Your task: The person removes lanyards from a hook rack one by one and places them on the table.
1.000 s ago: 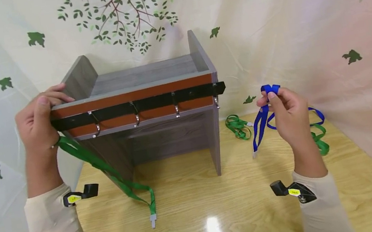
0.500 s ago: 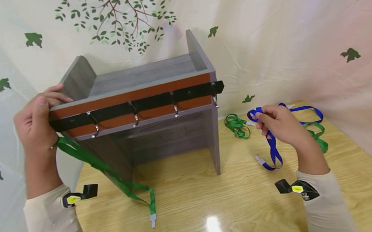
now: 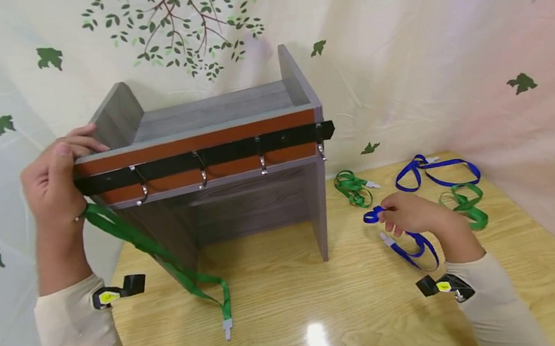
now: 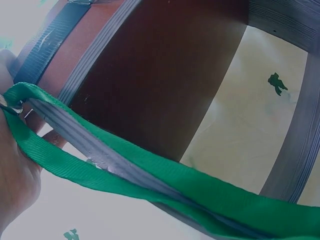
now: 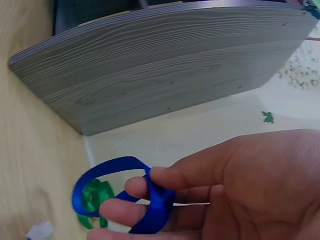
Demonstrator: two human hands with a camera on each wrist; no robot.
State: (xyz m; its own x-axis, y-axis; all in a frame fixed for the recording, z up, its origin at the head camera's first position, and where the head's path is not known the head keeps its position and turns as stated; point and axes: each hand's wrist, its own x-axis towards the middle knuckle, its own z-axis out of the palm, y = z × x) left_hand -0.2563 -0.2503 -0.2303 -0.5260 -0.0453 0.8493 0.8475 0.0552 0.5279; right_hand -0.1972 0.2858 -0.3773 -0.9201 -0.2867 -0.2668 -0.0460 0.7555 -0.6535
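Note:
My left hand [image 3: 51, 184] grips the left end of a grey wooden shelf unit's [image 3: 319, 202] front rail, thumb in front and fingers over the top. A black strip [image 3: 231, 153] with several silver hooks runs along that orange-brown front. Beside my left wrist hangs a green lanyard [image 4: 150, 159], its clip end reaching down toward the table. To the right of the shelf, low over the table, my right hand [image 3: 415, 215] pinches a blue lanyard [image 5: 160, 202] between thumb and fingers. One loop sticks out past the fingertips; the clip end trails on the table below the hand.
A bundled green lanyard [image 3: 349, 184] lies by the shelf's right side. Behind my right hand lies another blue lanyard [image 3: 452, 161], and a green one [image 3: 475, 218] is near it. A leaf-patterned curtain [image 3: 402, 68] closes off the back of the wooden table [image 3: 261, 345].
My right hand has lowered and come nearer with the blue lanyard, whose clip end now lies on the table. The left hand stays on the shelf.

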